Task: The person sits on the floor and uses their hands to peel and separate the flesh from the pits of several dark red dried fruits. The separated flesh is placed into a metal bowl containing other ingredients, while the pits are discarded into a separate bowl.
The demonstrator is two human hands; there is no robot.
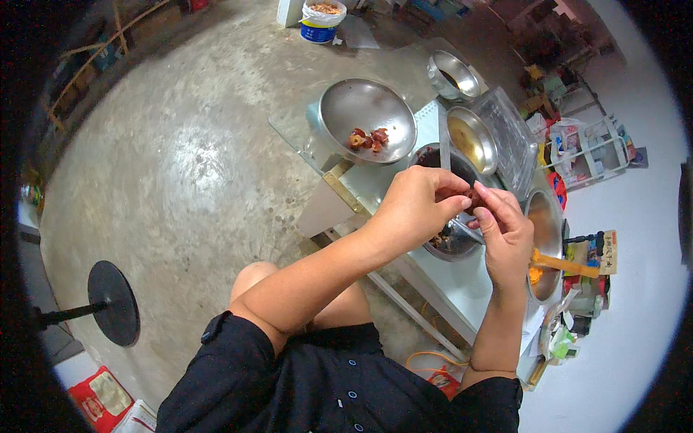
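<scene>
My left hand [419, 203] and my right hand [506, 227] meet over the table and pinch a dark red date-like fruit [475, 201] between their fingertips. The fingers hide much of it. Beneath them sits a metal bowl [460, 251] with small brown bits at its bottom. Behind it is a dark bowl [427, 157] holding dark red pieces, partly covered by my left hand. A wide steel bowl [365, 100] near the table's far-left corner holds several glossy red-brown fruits [368, 139], some showing tan flesh.
A steel bowl of yellowish liquid [468, 138] and a clear plastic lid [506, 140] stand farther back. At right, a large bowl [544, 216] holds an orange-handled tool [568, 265] and orange matter. Packages and a white rack [590, 162] line the wall. A lined bucket [319, 24] stands on the floor.
</scene>
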